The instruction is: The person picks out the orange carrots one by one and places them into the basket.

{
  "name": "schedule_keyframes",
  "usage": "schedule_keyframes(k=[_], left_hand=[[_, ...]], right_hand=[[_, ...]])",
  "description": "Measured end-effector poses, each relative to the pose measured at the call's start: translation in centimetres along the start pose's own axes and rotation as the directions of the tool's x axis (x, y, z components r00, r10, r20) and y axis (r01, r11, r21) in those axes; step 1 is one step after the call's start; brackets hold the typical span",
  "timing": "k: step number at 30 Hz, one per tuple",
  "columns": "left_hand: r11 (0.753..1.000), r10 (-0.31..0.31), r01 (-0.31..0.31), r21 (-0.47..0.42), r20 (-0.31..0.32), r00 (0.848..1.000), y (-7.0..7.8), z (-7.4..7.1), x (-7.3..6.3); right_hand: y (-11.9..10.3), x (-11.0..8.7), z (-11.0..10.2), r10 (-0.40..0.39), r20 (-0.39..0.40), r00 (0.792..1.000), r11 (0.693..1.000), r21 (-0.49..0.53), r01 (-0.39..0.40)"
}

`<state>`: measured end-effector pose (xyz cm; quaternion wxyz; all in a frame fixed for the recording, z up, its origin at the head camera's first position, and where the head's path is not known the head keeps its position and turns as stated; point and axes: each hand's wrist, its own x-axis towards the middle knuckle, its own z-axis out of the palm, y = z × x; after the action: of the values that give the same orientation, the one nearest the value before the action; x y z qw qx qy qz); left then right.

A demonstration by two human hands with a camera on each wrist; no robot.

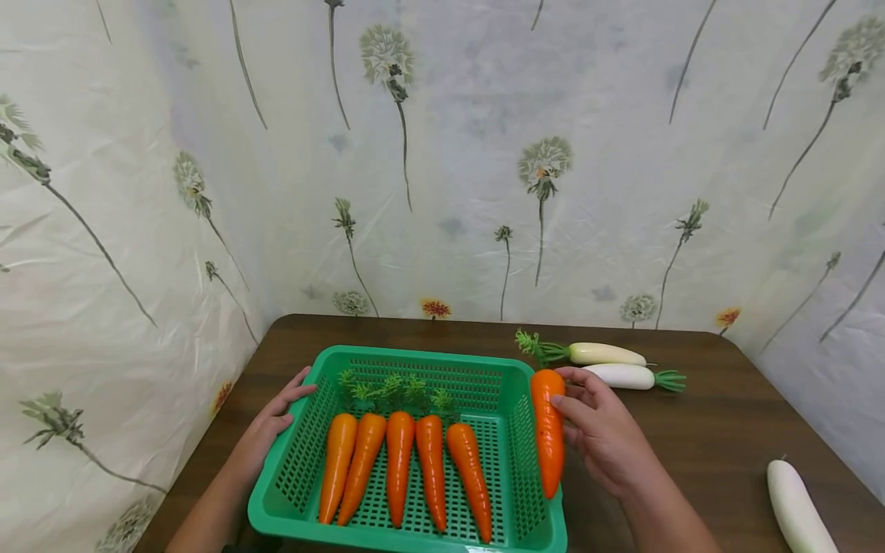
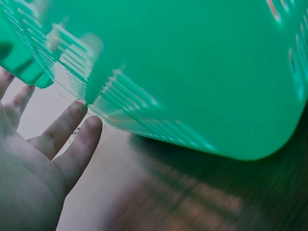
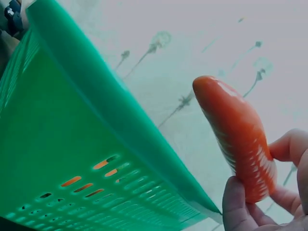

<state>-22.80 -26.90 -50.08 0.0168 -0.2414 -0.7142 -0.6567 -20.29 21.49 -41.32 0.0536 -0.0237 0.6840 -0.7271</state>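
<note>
My right hand grips an orange carrot just over the right rim of a green plastic basket. In the right wrist view the carrot is pinched at its thick end, its narrow tip pointing away from the fingers. Inside the basket several orange carrots with green tops lie side by side, tips toward me. My left hand rests against the left rim. In the left wrist view the left hand has its fingers extended along the outer wall of the basket.
Behind my right hand, a pale radish with leafy greens and a white radish with a green stem lie on the dark wooden table. Another white radish lies near the right edge. A flower-patterned curtain hangs behind the table.
</note>
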Motion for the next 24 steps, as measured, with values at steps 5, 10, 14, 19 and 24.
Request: schedule_keyframes(k=[5, 10, 14, 19, 24], left_hand=[[1.000, -0.007, 0.007, 0.008, -0.006, 1.000, 0.1, 0.0, 0.0], [1.000, -0.001, 0.001, 0.013, -0.004, 1.000, 0.1, 0.0, 0.0], [1.000, 0.005, -0.005, 0.008, -0.002, 1.000, -0.1, -0.1, 0.0], [1.000, -0.001, 0.001, -0.004, 0.000, 1.000, -0.1, 0.0, 0.0], [1.000, -0.001, 0.001, -0.004, -0.001, 1.000, 0.0, -0.1, 0.1]], right_hand=[[-0.4, 0.5, 0.4, 0.029, 0.012, 1.000, 0.999, -0.029, -0.028], [-1.1, 1.1, 0.7, 0.036, 0.036, 0.999, 0.995, -0.094, -0.032], [-1.5, 1.6, 1.0, 0.046, 0.050, 0.998, 0.990, -0.135, -0.039], [-1.7, 1.8, 1.3, 0.066, 0.061, 0.996, 0.986, -0.157, -0.056], [-2.1, 2.2, 1.5, 0.083, 0.067, 0.994, 0.984, -0.161, -0.071]])
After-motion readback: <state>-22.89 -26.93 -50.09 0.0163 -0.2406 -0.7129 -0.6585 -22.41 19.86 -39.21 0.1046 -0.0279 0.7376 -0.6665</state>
